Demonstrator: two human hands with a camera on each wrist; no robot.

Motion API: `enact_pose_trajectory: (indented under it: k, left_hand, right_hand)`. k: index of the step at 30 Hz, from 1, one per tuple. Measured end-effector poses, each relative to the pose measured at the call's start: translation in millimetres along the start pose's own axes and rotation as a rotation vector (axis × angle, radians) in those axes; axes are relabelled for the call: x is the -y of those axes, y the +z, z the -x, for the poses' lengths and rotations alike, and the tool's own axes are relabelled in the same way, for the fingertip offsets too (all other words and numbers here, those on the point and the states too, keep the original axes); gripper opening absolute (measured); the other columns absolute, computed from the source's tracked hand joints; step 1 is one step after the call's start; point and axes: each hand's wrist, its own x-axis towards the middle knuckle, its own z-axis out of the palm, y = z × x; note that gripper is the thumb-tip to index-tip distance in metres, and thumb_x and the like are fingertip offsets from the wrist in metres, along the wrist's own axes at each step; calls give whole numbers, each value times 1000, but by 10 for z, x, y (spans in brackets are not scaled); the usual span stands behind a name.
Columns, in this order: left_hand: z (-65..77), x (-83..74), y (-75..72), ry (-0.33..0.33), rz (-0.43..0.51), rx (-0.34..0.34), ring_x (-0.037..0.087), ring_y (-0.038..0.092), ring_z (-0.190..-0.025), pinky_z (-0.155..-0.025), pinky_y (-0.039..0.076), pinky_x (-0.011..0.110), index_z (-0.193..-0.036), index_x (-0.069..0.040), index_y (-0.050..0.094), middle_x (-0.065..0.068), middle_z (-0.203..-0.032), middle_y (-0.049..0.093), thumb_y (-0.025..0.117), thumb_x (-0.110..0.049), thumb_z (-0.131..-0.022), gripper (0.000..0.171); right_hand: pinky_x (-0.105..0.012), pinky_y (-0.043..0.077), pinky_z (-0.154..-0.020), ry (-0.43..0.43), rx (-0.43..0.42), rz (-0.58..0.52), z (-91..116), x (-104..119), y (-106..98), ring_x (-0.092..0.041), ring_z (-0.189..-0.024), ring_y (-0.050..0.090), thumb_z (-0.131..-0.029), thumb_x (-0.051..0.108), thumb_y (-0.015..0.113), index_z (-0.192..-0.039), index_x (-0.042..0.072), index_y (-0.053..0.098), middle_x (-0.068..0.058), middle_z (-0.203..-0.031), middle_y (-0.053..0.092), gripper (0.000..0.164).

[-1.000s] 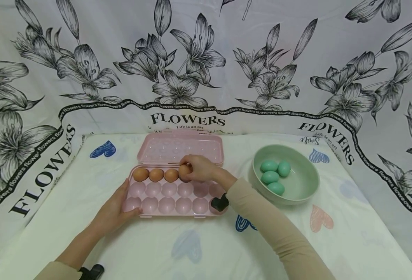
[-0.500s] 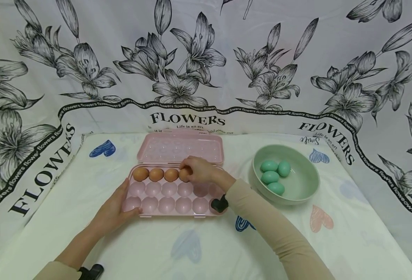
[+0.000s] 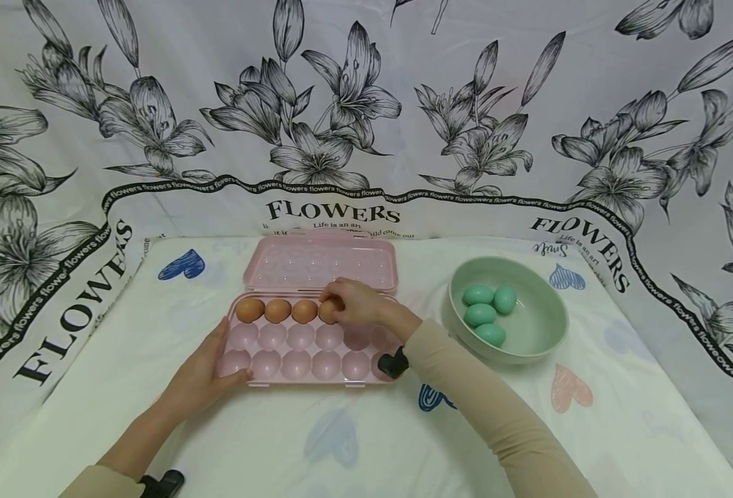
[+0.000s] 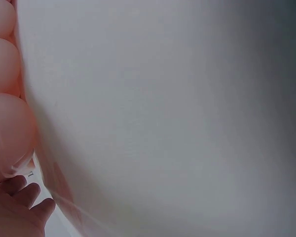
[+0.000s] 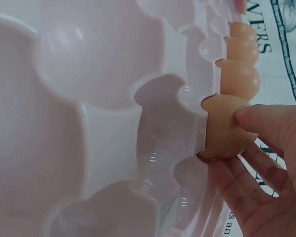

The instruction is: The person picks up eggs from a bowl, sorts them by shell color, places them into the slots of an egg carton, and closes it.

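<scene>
A pink egg carton [image 3: 307,381] lies with its lid folded back. Three brown eggs [image 3: 277,311] fill the first cups of its back row, counted from the left. In the fourth cup sits another brown egg [image 5: 223,126], pinched by my right hand [image 3: 360,305] between thumb and fingers, as the right wrist view shows up close. My left hand [image 3: 200,375] grips the carton's left end, thumb at the front corner and fingers along the side. The left wrist view catches its fingertips [image 4: 27,195] beside the pink cups. The right forearm covers part of the carton's right end.
To the right stands a light green bowl [image 3: 543,315] holding several turquoise eggs [image 3: 480,315]. The pink lid [image 3: 323,264] lies behind the carton, near the flower-printed curtain [image 3: 335,166]. A white cloth [image 3: 267,443] with printed hearts covers the table.
The egg in my right hand has settled slightly leftward into the fourth cup, the fingers still around it. My left hand, the carton and the bowl have stayed in place.
</scene>
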Motion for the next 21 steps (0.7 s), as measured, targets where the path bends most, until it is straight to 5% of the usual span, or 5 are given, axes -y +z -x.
enact_pose_trajectory:
  k: [11,21]
  left_hand:
    - [3,15,12,-16,-2,17,47,23,-133,-101,27,61,-147,-1,3,28,-148,18,71,-45,-76,108]
    - [5,5,12,-25,-3,26,47,22,-133,-102,27,61,-147,-2,3,28,-149,18,71,-47,-76,109]
  right_hand:
    - [-23,44,-79,-35,-5,-10,30,-16,-49,-13,-87,52,-84,13,63,-116,13,60,0,-100,56,32]
    - [-34,51,-86,-85,-68,-137,196,-129,-386,-24,-105,59,-87,13,61,-118,4,59,-8,-117,60,32]
